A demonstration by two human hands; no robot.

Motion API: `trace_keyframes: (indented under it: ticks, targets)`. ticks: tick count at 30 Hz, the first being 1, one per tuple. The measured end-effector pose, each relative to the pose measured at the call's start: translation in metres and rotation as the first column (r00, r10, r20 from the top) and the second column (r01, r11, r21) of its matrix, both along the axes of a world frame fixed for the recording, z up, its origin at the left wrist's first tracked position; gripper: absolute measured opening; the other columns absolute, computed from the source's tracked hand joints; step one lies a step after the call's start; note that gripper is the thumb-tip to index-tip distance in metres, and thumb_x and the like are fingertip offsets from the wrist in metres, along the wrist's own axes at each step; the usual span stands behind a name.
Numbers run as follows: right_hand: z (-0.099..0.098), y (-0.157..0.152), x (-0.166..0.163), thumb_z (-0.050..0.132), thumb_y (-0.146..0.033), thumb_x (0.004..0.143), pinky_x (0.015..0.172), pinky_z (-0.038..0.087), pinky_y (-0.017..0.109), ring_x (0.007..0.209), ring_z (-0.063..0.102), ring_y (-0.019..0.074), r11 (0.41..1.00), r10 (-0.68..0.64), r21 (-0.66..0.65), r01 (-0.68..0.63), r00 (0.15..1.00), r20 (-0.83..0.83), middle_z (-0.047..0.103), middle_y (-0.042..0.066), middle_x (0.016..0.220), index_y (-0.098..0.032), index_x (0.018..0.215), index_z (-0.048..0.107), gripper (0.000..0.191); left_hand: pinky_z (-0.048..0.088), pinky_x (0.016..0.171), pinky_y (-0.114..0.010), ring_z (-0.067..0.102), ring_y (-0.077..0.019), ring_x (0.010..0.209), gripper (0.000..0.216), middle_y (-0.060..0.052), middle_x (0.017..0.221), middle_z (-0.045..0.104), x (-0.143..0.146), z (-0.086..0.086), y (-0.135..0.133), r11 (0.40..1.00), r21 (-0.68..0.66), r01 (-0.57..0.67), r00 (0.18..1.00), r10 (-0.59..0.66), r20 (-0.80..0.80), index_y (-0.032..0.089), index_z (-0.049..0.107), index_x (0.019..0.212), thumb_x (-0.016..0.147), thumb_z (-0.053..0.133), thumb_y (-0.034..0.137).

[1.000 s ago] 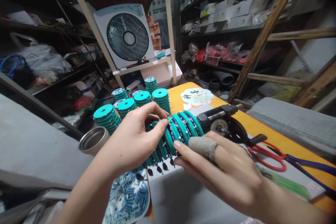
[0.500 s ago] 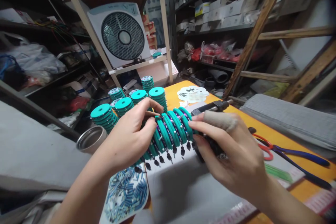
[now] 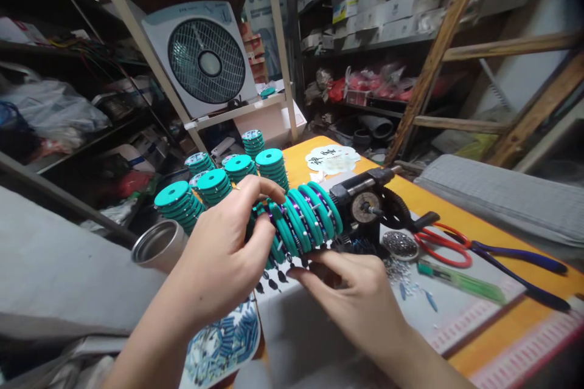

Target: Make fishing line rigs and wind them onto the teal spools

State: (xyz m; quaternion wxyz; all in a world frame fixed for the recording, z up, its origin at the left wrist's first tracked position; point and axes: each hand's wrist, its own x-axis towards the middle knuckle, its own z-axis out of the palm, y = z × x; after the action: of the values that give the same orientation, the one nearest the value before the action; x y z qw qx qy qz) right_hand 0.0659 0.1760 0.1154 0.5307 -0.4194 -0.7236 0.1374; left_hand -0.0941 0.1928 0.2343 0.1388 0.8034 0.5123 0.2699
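A row of teal foam line spools [image 3: 314, 213] lies on its side above the table, with dark line and small white pins around the discs. My left hand [image 3: 230, 231] is closed round its left end, thumb in front and fingers over the top. Under the row, my right hand [image 3: 360, 292] has thumb and forefinger drawn together beside the small black dangling pieces [image 3: 272, 284]; what lies between the fingertips is too small to make out. Just right of the spools sits a black geared winder [image 3: 365, 203].
Stacks of teal spools [image 3: 272, 164] and a metal cup [image 3: 157, 243] stand behind my left arm. A tray of small blue tubes [image 3: 228, 340] is below. Rightward lie a dish of tiny metal parts [image 3: 400, 244], red-handled scissors [image 3: 444, 249], a green cutter [image 3: 460, 282] and blue-handled pliers [image 3: 520, 262].
My right hand has moved left and down from the right end of the spool row to its underside, uncovering the winder and dish. My left hand keeps its hold.
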Motion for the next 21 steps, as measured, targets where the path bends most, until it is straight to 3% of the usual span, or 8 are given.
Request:
trace_keyframes:
  ticks: [3,8,12,17,21]
  targets:
    - [0.004,-0.003,-0.001,0.065,-0.026,0.085,0.045,0.032,0.022,0.041,0.045,0.0069,0.996,0.047,-0.075,-0.053,0.996,-0.081,0.053,-0.004,0.049,-0.015,0.069,0.066,0.02,0.042,0.092,-0.036,0.054,-0.0164,0.104,0.019,0.006,0.113,0.057,-0.001,0.0,0.0,1.0,0.013,0.015,1.0,-0.015,-0.009,0.029,0.048,0.101,0.09,0.039,0.016]
    - [0.011,-0.014,0.008,0.063,-0.02,0.085,0.048,0.039,0.02,0.047,0.052,0.0077,0.993,0.112,-0.031,-0.117,0.985,-0.13,0.064,-0.001,0.062,-0.016,0.083,0.068,0.007,0.04,0.095,-0.035,0.054,-0.016,0.107,0.023,0.007,0.113,0.055,-0.002,0.002,0.0,0.999,0.012,0.048,0.998,-0.048,-0.034,0.03,0.05,0.1,0.088,0.04,0.014]
    - [0.024,-0.022,0.015,0.056,-0.021,0.089,0.047,0.04,0.02,0.046,0.055,0.0088,0.97,0.184,-0.129,-0.206,0.969,-0.166,0.06,-0.002,0.055,-0.016,0.075,0.066,0.019,0.037,0.098,-0.032,0.053,-0.0148,0.108,0.022,0.008,0.114,0.053,-0.002,0.003,-0.002,0.997,0.019,0.077,0.996,-0.076,-0.053,0.03,0.052,0.099,0.086,0.045,0.013]
    - [0.045,-0.021,0.016,0.049,-0.03,0.093,0.043,0.04,0.018,0.041,0.054,0.0088,0.88,0.264,-0.3,-0.368,0.905,-0.335,0.057,-0.002,0.046,-0.017,0.076,0.069,0.029,0.04,0.094,-0.028,0.054,-0.0123,0.104,0.022,0.007,0.114,0.053,-0.002,0.004,-0.002,0.993,0.055,0.107,0.992,-0.103,-0.076,0.03,0.055,0.1,0.085,0.05,0.015]
    - [0.057,-0.014,0.018,0.05,-0.036,0.094,0.046,0.043,0.016,0.044,0.055,0.0087,0.798,0.337,-0.336,-0.501,0.832,-0.441,0.058,-0.003,0.047,-0.02,0.087,0.072,0.027,0.042,0.091,-0.029,0.056,-0.0125,0.099,0.024,0.005,0.114,0.054,-0.001,0.003,-0.002,0.992,0.063,0.108,0.992,-0.104,-0.067,0.03,0.056,0.104,0.085,0.05,0.015]
